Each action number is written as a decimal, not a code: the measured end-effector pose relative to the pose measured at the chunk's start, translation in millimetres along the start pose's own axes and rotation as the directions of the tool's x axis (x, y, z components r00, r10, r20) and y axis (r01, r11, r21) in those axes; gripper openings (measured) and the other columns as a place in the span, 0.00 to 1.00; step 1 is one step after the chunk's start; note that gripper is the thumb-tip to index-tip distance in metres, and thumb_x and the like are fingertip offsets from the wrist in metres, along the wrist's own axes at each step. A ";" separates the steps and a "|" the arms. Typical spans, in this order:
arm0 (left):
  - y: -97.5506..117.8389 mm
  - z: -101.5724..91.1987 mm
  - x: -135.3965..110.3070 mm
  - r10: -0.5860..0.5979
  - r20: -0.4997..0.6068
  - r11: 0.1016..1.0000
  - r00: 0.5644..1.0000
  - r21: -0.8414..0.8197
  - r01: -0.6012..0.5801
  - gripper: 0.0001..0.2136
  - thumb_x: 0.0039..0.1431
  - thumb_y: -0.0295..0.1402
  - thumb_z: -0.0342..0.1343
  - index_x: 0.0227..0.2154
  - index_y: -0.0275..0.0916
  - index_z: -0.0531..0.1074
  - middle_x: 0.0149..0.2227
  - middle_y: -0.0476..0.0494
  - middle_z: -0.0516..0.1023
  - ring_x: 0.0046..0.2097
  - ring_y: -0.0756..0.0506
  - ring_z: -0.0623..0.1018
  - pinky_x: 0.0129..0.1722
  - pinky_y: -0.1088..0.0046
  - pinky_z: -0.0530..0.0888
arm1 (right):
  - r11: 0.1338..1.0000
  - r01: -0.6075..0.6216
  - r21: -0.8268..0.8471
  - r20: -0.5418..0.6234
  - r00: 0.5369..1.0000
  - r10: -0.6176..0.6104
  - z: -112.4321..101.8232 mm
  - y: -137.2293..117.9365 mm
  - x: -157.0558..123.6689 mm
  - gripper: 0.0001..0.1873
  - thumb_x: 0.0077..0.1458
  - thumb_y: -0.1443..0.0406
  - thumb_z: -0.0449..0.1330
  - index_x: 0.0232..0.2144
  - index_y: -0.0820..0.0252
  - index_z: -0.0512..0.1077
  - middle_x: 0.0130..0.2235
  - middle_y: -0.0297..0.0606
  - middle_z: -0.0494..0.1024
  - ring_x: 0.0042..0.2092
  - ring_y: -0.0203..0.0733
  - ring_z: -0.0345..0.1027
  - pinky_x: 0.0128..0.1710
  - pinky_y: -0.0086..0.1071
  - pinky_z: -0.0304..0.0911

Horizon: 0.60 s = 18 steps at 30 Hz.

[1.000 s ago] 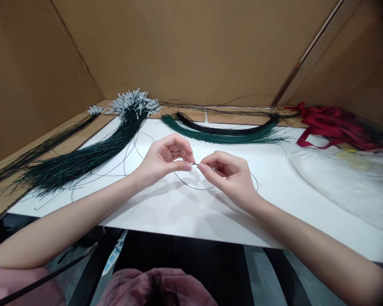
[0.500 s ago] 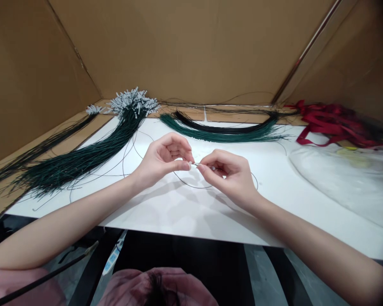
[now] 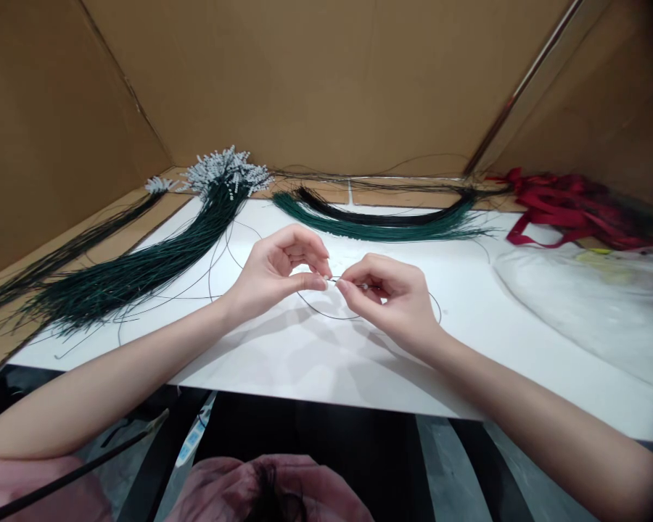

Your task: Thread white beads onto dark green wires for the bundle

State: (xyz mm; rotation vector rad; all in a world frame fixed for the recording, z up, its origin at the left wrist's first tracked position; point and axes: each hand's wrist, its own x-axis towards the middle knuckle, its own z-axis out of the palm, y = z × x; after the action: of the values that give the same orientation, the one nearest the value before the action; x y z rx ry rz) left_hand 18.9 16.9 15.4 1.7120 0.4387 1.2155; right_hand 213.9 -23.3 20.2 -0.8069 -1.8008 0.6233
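Note:
Over the white board, my left hand (image 3: pixel 288 268) pinches a small white bead (image 3: pixel 326 278) between thumb and forefinger. My right hand (image 3: pixel 395 290) is closed on a thin dark wire (image 3: pixel 331 317), whose end reaches toward the bead across a narrow gap between my fingertips. Another white bead (image 3: pixel 365 286) shows by the curled fingers of the right hand. The rest of the wire curves below both hands in a loose loop. Whether the wire end is inside the bead is too small to tell.
Left lies a large bundle of green wires (image 3: pixel 157 264) with white beaded tips, beside a darker bundle (image 3: pixel 87 243). Black and green wires (image 3: pixel 381 228) lie curved at the back. Red ribbon (image 3: pixel 566 210) and a clear plastic bag (image 3: pixel 593 304) are at right. Cardboard walls (image 3: pixel 315 87) enclose the board.
Both hands hold nearly the same pose, fingertips still together at the bead and wire. The wire loop has shifted very slightly.

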 end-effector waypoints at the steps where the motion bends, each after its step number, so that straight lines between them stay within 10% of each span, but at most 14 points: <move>1: 1.3 0.2 -0.1 0.011 -0.003 1.000 1.000 0.025 -0.011 0.16 0.46 0.19 0.68 0.37 0.37 0.73 0.34 0.48 0.76 0.36 0.50 0.79 0.40 0.76 0.77 | 1.000 0.007 -0.007 0.001 1.000 -0.007 0.0 0.1 0.0 0.06 0.52 0.73 0.62 0.24 0.63 0.72 0.22 0.30 0.67 0.23 0.29 0.52 0.22 0.27 0.49; 18: 10.5 5.0 -3.8 0.161 -0.007 0.931 0.987 0.333 -0.149 0.12 0.50 0.27 0.68 0.37 0.38 0.73 0.33 0.47 0.77 0.36 0.48 0.78 0.38 0.70 0.74 | 0.982 0.143 -0.124 0.038 0.990 -0.139 0.2 4.0 0.2 0.07 0.51 0.76 0.61 0.24 0.63 0.72 0.23 0.31 0.69 0.24 0.29 0.53 0.23 0.26 0.51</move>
State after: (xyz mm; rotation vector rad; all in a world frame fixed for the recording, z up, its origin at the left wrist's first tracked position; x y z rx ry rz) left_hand 19.3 6.7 22.1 2.0472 0.5633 1.3440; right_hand 214.7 -20.6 17.4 -0.7498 -1.9205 0.4336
